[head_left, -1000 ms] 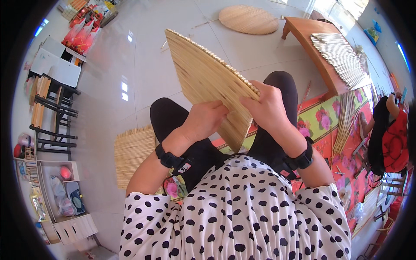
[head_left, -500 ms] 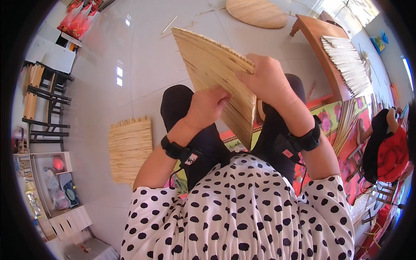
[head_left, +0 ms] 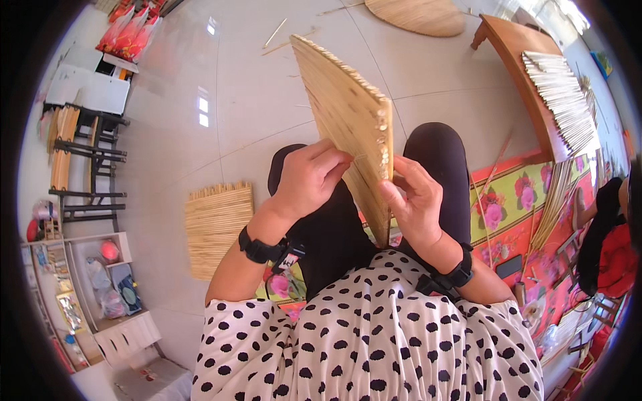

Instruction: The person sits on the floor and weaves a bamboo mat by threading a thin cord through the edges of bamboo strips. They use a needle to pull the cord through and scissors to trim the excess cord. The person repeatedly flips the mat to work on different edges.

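A flat panel of straw-coloured stalks (head_left: 334, 113) stands on edge between my knees, its cut stalk ends lined along the upper edge. My right hand (head_left: 420, 200) grips its near edge, the thumb at the border and the fingers on the far side. At the panel's left face, my left hand (head_left: 307, 175) is closed in a pinch. A thin pale strand seems to show at its fingertips, too fine to name. The panel's lower corner meets my lap.
A second stalk panel (head_left: 219, 227) lies on the floor to the left. An oval stalk mat (head_left: 418, 15) is at the far side. Cut stalks (head_left: 558, 100) cover a wooden table (head_left: 511, 63) at right. A person in red (head_left: 616, 264) sits at the right edge.
My right hand has slid from the panel's upper corner down to its near edge. The panel has turned more edge-on. My left hand stays pinched by its face.
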`<state>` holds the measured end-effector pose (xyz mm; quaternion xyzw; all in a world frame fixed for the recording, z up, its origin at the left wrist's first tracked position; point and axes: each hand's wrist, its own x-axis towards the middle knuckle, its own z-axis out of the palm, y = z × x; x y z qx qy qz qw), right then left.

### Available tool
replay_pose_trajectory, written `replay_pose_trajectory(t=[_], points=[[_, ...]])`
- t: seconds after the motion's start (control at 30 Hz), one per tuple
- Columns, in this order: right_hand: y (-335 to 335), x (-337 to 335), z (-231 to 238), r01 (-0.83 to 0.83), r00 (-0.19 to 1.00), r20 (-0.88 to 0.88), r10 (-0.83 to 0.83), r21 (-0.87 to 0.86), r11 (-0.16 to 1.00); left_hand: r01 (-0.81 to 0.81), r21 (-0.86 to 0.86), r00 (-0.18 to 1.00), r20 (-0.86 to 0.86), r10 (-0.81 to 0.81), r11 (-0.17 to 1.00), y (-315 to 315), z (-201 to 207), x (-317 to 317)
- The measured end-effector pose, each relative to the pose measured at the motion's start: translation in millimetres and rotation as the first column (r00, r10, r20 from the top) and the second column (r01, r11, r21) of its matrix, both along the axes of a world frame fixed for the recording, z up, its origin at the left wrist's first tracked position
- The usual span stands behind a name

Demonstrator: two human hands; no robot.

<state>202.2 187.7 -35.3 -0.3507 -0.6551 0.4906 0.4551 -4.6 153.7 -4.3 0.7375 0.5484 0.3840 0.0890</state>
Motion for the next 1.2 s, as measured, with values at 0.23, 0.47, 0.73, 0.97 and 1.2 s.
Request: replay_pose_trajectory(t=[0.23, 0.47, 0.73, 0.97, 1.2], points=[[-11.9, -15.2, -0.1, -0.026, 0.999, 0.032, 0.018, 0.285, 0.958, -0.033, -0.089, 0.995, -0.093, 0.025, 0.995, -25.0, 11.9, -19.1], [-7.7, -15.7, -4.7, -0.150, 0.985, -0.044, 0.170, 0.293, 0.944, -0.147, -0.156, 0.941, -0.327, 0.090, 0.977, -58.0, 2.2, -33.3], [-2.4, -13.8, -2.1, -0.250, 0.958, -0.087, 0.274, 0.223, 0.942, -0.092, -0.136, 0.982, -0.174, 0.067, 0.986, -75.2, -9.9, -32.7], [-1.5, -6.8, -0.5, -0.267, 0.959, -0.045, 0.280, 0.197, 0.943, -0.187, -0.237, 0.867, -0.497, 0.047, 0.953, -97.3, 9.6, -43.0], [-0.9, -5.8, 1.2, -0.256, 0.962, -0.043, 0.270, 0.208, 0.944, -0.258, -0.461, 0.894, -0.447, 0.029, 0.849, -94.3, 29.4, -37.5]])
